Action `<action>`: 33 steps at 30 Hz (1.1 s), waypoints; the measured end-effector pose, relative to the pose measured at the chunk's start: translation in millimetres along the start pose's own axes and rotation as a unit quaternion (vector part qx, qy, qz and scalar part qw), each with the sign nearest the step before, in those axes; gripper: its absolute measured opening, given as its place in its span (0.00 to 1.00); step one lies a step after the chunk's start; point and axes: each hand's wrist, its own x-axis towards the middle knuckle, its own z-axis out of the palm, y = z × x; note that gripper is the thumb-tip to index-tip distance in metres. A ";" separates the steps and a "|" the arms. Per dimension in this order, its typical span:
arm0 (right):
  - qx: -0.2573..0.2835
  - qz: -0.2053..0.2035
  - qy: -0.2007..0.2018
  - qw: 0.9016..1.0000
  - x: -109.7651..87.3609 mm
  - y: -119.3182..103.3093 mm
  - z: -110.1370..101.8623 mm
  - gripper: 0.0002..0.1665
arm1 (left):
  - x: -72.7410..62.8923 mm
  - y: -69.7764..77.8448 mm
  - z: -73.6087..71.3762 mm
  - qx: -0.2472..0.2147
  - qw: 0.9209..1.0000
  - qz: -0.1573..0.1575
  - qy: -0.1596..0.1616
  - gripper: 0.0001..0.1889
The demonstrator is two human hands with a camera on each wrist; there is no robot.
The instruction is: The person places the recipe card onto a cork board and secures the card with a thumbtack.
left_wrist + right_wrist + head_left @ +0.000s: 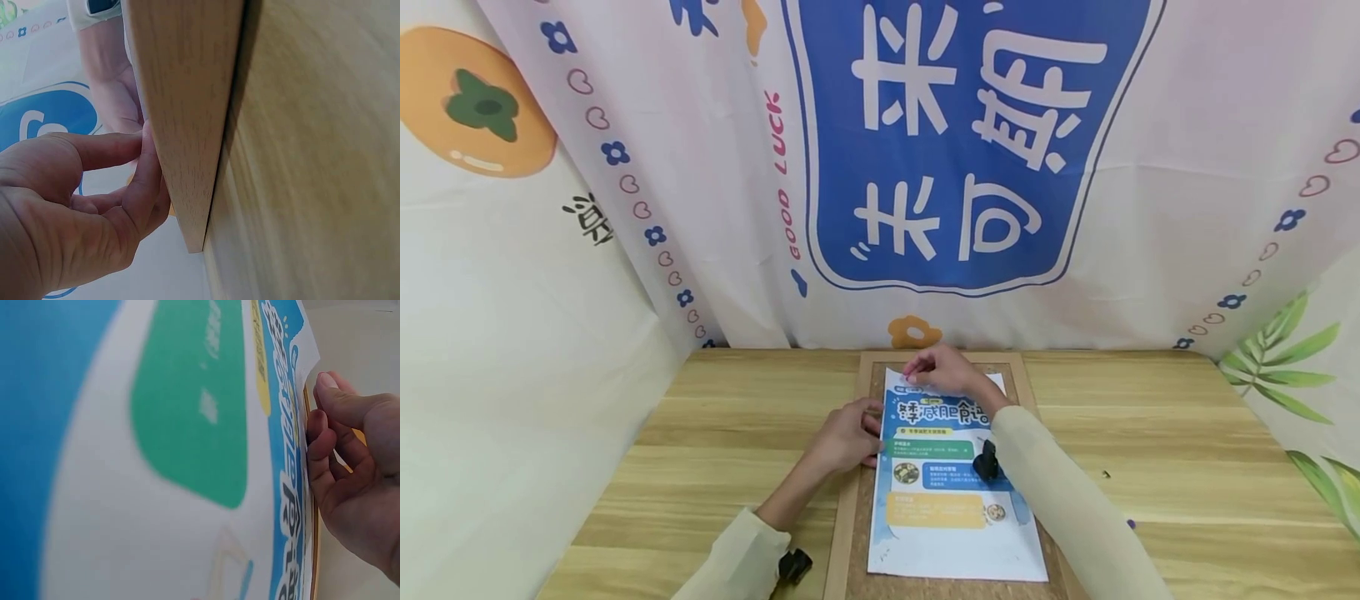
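A printed paper poster lies on a wood-framed cork board, its top edge near the board's far end. At the poster's upper left corner, my right hand pinches a small pink push pin between thumb and finger. That pin is hidden in the right wrist view, where the poster corner curls up beside the fingertips. My left hand pinches the poster's left edge, its fingers against the board's frame. The left wrist view shows thumb and fingertip meeting right at the frame's side.
The board rests on a wood-grain table. To its right lie a small purple piece and a small dark piece. A printed cloth hangs behind the table's far edge.
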 end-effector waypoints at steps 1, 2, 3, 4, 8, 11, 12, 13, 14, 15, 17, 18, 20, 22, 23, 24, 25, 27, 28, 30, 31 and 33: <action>-0.002 0.000 -0.002 1.000 0.9 -0.4 0.0 0.08 | 0.2 -0.1 0.2 0.000 1.000 0.000 0.000 0.30; -0.005 -0.001 -0.005 1.000 1.8 -0.8 0.0 0.08 | 0.4 -0.2 0.3 0.000 1.000 -0.001 0.000 0.30; -0.008 -0.003 -0.007 1.000 2.6 -1.4 0.2 0.08 | 0.5 -0.2 0.3 0.001 1.000 -0.001 0.001 0.30; -0.010 -0.003 -0.009 1.000 3.4 -1.7 0.4 0.07 | 0.6 -0.5 0.7 0.001 1.000 -0.002 0.001 0.30; -0.015 -0.007 -0.015 1.000 5.8 -3.2 1.3 0.07 | 0.5 -0.5 1.1 0.003 1.000 0.000 0.002 0.30; -0.016 -0.003 -0.016 1.000 7.5 -4.0 2.2 0.07 | 0.3 -0.4 0.9 0.001 1.000 0.002 0.002 0.30; -0.017 -0.002 -0.017 1.000 8.1 -4.1 2.7 0.07 | 0.4 -0.6 0.9 0.001 1.000 0.003 0.002 0.30; -0.018 0.000 -0.018 1.000 8.8 -4.1 3.1 0.07 | 0.5 -0.6 0.9 0.000 1.000 0.003 0.002 0.30; -0.019 0.003 -0.018 1.000 9.5 -4.3 3.4 0.07 | 0.7 -1.0 1.0 0.000 1.000 0.002 0.003 0.30; -0.021 0.005 -0.019 1.000 10.0 -4.4 3.6 0.07 | 0.8 -1.1 1.0 0.000 1.000 0.003 0.003 0.30; -0.030 0.004 -0.019 0.999 11.0 -4.6 3.9 0.07 | 1.1 -1.1 1.1 0.002 1.000 0.004 0.003 0.30; -0.033 0.004 -0.019 0.999 11.5 -4.4 4.1 0.06 | 1.2 -1.0 1.3 0.003 1.000 0.004 0.003 0.30; -0.038 0.006 -0.018 0.999 12.3 -4.6 4.4 0.06 | 1.1 -1.0 1.4 0.005 1.000 0.004 0.004 0.30; -0.040 0.006 -0.018 0.999 12.9 -4.9 5.0 0.05 | 1.1 -1.3 1.3 0.006 1.000 0.003 0.004 0.30; -0.039 0.008 -0.017 0.999 13.0 -5.1 5.2 0.05 | 1.2 -1.5 1.2 0.006 1.000 0.002 0.004 0.30; -0.039 0.010 -0.016 0.999 13.4 -5.2 5.5 0.05 | 1.1 -1.6 1.1 0.006 1.000 0.002 0.004 0.30; -0.039 0.012 -0.015 0.999 13.5 -5.8 5.8 0.05 | 1.1 -1.5 1.0 0.006 1.000 0.002 0.004 0.30; -0.039 0.015 -0.011 0.999 14.1 -6.6 6.1 0.05 | 1.2 -1.7 1.0 0.006 1.000 0.002 0.004 0.30; -0.040 0.017 -0.008 0.999 14.5 -6.8 6.4 0.05 | 1.1 -1.7 0.9 0.006 1.000 0.002 0.004 0.30; -0.042 0.022 -0.004 0.999 15.7 -7.2 7.1 0.05 | 0.9 -1.5 0.9 0.005 1.000 0.003 0.004 0.30; -0.042 0.025 -0.002 0.999 16.2 -7.4 7.6 0.05 | 0.8 -1.4 0.9 0.005 1.000 0.003 0.004 0.30; -0.044 0.029 0.002 0.999 17.1 -7.9 8.2 0.05 | 0.7 -1.5 0.8 0.006 1.000 0.002 0.005 0.30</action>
